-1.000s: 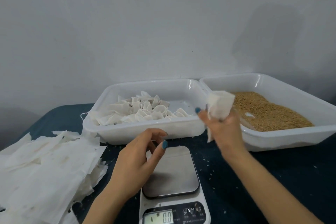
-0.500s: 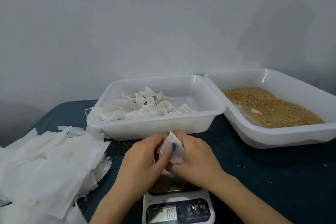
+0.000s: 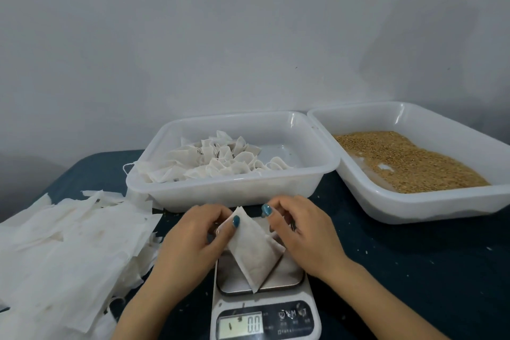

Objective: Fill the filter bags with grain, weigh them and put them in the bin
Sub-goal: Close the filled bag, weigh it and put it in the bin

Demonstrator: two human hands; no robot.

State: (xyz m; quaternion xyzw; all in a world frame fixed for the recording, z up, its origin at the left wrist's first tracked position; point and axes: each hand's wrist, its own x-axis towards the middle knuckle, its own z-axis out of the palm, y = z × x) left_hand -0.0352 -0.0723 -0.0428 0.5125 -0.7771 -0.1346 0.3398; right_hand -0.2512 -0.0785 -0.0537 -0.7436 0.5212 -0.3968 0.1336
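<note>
Head view: one bag, judged light, soft and easily spilled, is pinched at its upper corners by the left grip and right grip, both clamped on it over the one scale, near two bins, the bag bin and grain bin, and a pile too many to be counted.

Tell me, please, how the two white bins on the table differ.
The left bin holds white bags; the right bin holds loose grain. The left bin stands behind the scale; the right bin stands farther right, at an angle. Both are open white plastic.
</note>
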